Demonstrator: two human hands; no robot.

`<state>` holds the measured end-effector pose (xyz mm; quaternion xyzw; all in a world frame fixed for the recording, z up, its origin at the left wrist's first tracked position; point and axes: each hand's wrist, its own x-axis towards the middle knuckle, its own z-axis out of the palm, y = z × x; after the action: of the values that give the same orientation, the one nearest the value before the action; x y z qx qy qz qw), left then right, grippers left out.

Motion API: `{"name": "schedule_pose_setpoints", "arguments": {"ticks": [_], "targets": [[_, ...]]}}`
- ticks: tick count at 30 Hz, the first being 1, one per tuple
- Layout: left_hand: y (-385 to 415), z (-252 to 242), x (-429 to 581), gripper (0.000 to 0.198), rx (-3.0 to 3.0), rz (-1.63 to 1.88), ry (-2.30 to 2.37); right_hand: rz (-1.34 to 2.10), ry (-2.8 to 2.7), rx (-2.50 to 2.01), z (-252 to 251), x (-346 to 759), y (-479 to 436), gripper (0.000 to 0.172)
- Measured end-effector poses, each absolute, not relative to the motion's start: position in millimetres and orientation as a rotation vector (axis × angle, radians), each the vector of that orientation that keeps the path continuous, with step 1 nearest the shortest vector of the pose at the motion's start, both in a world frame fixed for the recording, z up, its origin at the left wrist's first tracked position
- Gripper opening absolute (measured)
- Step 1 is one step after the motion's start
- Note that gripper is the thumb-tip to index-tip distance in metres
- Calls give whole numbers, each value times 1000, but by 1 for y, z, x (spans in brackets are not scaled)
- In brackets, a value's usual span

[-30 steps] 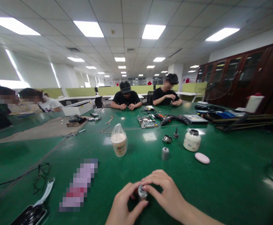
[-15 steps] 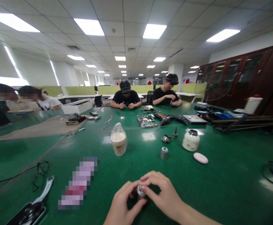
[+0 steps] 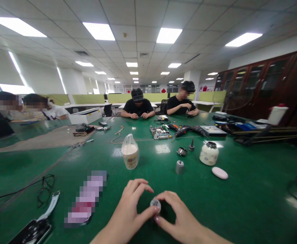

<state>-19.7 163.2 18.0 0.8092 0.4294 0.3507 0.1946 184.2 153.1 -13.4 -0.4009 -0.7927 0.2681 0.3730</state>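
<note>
A small round metal cylinder (image 3: 155,205) with an open-looking end facing up is between my hands, low over the green table. My right hand (image 3: 180,211) is closed on it, index finger on its far side and thumb near its front. My left hand (image 3: 131,206) has its fingers raised and spread, apart from the cylinder; only its thumb reaches the front edge. Details inside the cylinder are too small to make out. Beyond my hands stand a grey metal cylinder (image 3: 180,167), a dark metal ring-shaped part (image 3: 181,151) and a dark spindle-like part (image 3: 191,145).
A bagged cup (image 3: 130,152) stands ahead. A cream jar (image 3: 209,154) and its pink lid (image 3: 220,173) are to the right. Glasses (image 3: 45,189), a watch (image 3: 46,210) and a pixelated purple item (image 3: 87,200) lie left. A circuit board (image 3: 161,132) and power drills (image 3: 186,130) lie farther back.
My left fingers have lifted off the metal cylinder and spread, the thumb moving to its front. The cylinder's end now tilts more toward me, held by my right hand.
</note>
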Motion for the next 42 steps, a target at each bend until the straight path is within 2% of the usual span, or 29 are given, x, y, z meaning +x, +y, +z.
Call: {"name": "schedule_pose_setpoints", "arguments": {"ticks": [2,11,17,21,26,32,37,42], "targets": [[166,17,-16,15,2262,971,1279,668,-2023,-1046,-13,184,153,28],[165,16,-11,7,2229,992,1341,660,-2041,-1063,-16,184,154,30],[182,13,-31,21,2141,1162,1508,667,-2065,-1078,-17,184,157,28],[197,-13,-49,30,2112,991,1682,684,-2076,-1094,-14,185,156,27],[202,-24,-52,30,2099,909,1710,707,-2054,-1129,-12,185,153,29],[177,5,-30,23,2114,1151,1472,697,-2058,-1110,-16,185,154,28],[151,10,-6,16,2058,1032,1320,687,-2078,-1064,-17,184,156,22],[148,2,-5,14,2163,1062,1306,700,-2076,-1049,-15,184,156,20]]}}
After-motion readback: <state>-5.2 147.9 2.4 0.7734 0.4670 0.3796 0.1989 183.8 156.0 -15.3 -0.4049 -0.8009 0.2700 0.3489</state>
